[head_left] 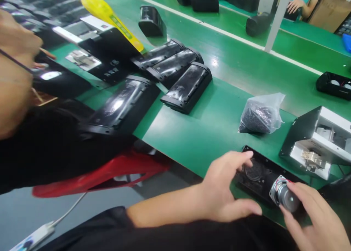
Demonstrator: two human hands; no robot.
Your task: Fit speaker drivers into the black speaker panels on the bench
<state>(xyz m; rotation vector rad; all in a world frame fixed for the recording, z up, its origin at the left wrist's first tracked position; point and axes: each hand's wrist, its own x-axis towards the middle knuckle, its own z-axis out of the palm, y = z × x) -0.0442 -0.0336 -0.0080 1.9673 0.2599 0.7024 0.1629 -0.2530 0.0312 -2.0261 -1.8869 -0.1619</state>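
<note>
At the near edge of the green bench, the left hand spreads open over the black speaker housing to steady it, while the right hand pinches the speaker driver just beside its grille opening.

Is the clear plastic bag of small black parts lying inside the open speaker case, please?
No, the plastic bag lies on the green table, apart from the speaker case.

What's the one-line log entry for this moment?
left hand steadies black speaker housing | right hand grips speaker driver | green bench
</note>
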